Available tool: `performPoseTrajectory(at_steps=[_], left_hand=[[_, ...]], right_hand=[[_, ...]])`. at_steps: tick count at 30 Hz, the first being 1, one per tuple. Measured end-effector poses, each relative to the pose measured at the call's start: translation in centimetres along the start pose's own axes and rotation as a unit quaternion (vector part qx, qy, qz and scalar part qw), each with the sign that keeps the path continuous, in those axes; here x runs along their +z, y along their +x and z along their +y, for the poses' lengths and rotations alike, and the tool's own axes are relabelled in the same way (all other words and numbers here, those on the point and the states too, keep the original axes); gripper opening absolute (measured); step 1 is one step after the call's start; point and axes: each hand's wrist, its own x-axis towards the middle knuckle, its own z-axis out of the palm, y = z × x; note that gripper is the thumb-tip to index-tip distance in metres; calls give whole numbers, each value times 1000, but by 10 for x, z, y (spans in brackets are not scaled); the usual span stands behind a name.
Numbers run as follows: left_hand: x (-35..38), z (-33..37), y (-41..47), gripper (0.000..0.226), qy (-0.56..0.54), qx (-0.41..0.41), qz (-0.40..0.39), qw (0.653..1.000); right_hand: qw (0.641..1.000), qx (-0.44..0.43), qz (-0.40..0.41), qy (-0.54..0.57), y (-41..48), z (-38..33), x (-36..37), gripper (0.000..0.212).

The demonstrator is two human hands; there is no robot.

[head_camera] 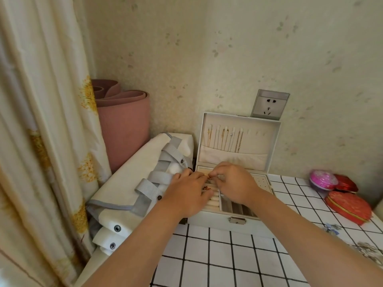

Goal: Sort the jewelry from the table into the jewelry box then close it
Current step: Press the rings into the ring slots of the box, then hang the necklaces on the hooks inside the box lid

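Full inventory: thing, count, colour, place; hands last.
white jewelry box: 1, white, on checked table
thin gold chains: several, gold, in lid
small gold piece: 1, gold, over box
loose silver jewelry: few, silver, table right
red fabric boxes: 2, red, table right
round pink container: 1, pink, beside them
rolled pink mat: 1, pink, left corner
white fabric bag: 1, white, left of box
grey wall socket: 1, grey, above box
cream floral curtain: 1, cream, left
left hand: at piece, grip unclear
right hand: pinches piece

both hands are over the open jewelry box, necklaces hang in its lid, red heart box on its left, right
No: the head view shows the red heart box to the right of the jewelry box. The left hand and right hand are over it, and necklaces hang in its lid.
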Motion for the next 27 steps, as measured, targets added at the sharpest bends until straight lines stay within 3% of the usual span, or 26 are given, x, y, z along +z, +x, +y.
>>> performPoseTrajectory(at_steps=[8, 12, 20, 27], left_hand=[[-1, 5, 0, 56, -8, -11, 13, 1000], [-7, 14, -1, 50, -19, -6, 65, 998], [-18, 76, -1, 35, -63, 55, 137, 987], [1, 156, -15, 13, -147, 117, 44, 981]], right_hand=[[999, 23, -37, 6, -3, -6, -6, 32], [999, 26, -5, 44, -14, -9, -16, 40], [992, 78, 49, 89, -82, 18, -66, 30], [984, 159, 23, 78, -178, 64, -114, 17]])
